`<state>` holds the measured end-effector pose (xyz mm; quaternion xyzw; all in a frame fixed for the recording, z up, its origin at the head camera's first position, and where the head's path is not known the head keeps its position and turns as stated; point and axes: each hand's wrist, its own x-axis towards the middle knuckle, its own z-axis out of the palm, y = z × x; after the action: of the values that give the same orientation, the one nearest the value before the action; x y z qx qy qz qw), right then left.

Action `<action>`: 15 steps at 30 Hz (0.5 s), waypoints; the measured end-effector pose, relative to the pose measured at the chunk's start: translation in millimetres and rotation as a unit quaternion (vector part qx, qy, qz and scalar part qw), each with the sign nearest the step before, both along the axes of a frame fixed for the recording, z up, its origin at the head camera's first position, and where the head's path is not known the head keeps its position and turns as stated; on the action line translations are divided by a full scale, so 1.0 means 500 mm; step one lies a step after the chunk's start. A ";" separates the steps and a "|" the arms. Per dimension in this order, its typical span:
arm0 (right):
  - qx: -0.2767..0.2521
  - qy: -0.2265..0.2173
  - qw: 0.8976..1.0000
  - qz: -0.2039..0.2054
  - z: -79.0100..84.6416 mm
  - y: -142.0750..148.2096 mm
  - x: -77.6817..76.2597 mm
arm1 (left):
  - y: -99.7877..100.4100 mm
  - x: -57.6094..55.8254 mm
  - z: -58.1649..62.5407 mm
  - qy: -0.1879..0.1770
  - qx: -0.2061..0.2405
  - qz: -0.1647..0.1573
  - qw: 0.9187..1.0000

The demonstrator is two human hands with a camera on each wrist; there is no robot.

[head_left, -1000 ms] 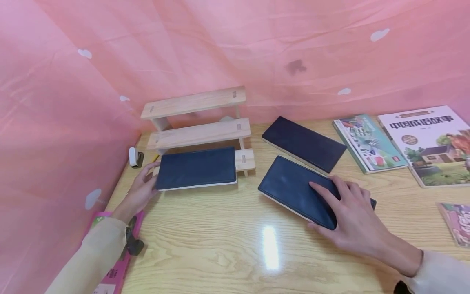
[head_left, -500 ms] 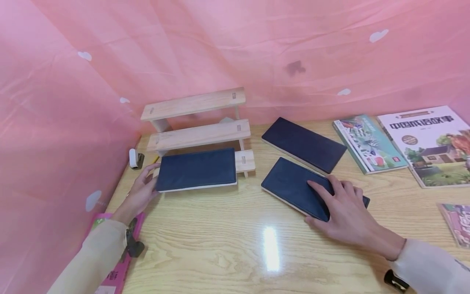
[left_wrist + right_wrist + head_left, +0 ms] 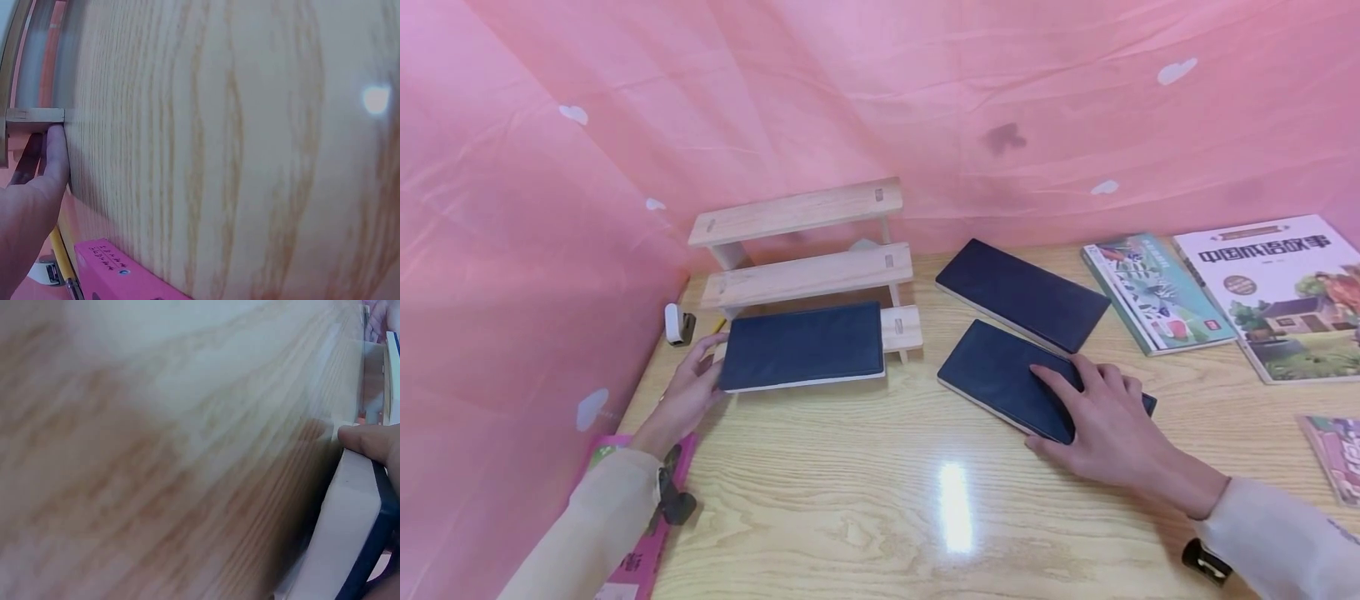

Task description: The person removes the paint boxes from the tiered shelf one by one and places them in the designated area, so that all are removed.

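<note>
A three-step wooden rack [image 3: 808,275] stands at the back left in the head view. Across its lowest step lies a dark blue notebook [image 3: 805,346]. My left hand [image 3: 688,385] grips the left end of that lowest step; in the left wrist view its fingers wrap the end of the wooden board [image 3: 35,116]. With my right hand [image 3: 1101,421] I hold a second dark notebook [image 3: 992,371], index finger on the cover and thumb at the near edge. Its pale page edge [image 3: 344,519] shows in the right wrist view. Behind it lies a third dark notebook [image 3: 1022,292].
Two illustrated books, a green one [image 3: 1161,292] and a white one [image 3: 1273,292], lie at the back right. A smaller booklet [image 3: 1333,454] sits at the right edge. A pink book [image 3: 632,558] and a white-and-black stapler-like object [image 3: 677,323] are at the left. Pink cloth [image 3: 925,100] hangs behind.
My right hand and its notebook have moved slightly left and down toward the table, mostly in the first half second. The left hand and the rack stay put.
</note>
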<state>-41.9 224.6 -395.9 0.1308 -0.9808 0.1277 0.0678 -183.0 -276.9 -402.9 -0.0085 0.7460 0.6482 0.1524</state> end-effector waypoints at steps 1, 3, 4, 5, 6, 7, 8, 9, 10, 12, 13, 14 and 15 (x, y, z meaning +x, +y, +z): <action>0.001 0.000 1.000 0.002 0.000 0.001 0.000 | 0.000 0.000 0.000 0.000 0.000 0.001 1.000; 0.005 0.000 1.000 0.005 -0.001 0.003 -0.001 | 0.000 0.002 0.002 -0.001 0.001 0.001 1.000; 0.005 -0.001 1.000 0.006 -0.001 0.003 -0.002 | 0.000 0.002 0.002 -0.002 0.000 0.000 1.000; 0.004 -0.002 1.000 0.006 -0.001 0.004 -0.002 | 0.001 0.003 0.003 -0.002 0.000 -0.001 1.000; 0.004 -0.005 1.000 0.006 -0.002 0.004 -0.002 | 0.001 0.003 0.004 -0.003 -0.002 -0.002 1.000; 0.005 -0.007 1.000 0.005 -0.002 0.005 -0.003 | 0.002 0.004 0.004 -0.005 -0.002 -0.002 1.000; 0.006 -0.010 1.000 0.004 -0.002 0.005 -0.003 | 0.002 0.004 0.004 -0.006 -0.004 -0.002 1.000; 0.006 -0.013 1.000 0.003 -0.002 0.005 -0.003 | 0.003 0.004 0.005 -0.007 -0.004 -0.002 1.000; 0.007 -0.016 1.000 0.003 -0.001 0.005 -0.003 | 0.003 0.004 0.005 -0.008 -0.006 -0.001 1.000; 0.008 -0.021 1.000 0.002 0.001 0.006 -0.003 | 0.003 0.004 0.004 -0.007 -0.008 -0.001 1.000; 0.008 -0.020 1.000 0.001 0.002 0.006 -0.002 | 0.003 0.004 0.004 -0.006 -0.005 -0.002 1.000; 0.007 -0.019 1.000 0.000 0.003 0.007 -0.001 | 0.004 0.004 0.004 -0.006 0.000 -0.003 1.000; 0.007 -0.017 1.000 -0.002 0.004 0.008 0.001 | 0.005 0.003 0.003 -0.004 0.006 -0.004 1.000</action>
<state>-41.5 228.9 -393.8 0.1274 -0.9830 0.1226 0.0503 -181.5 -274.3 -401.6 -0.0068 0.7415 0.6521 0.1580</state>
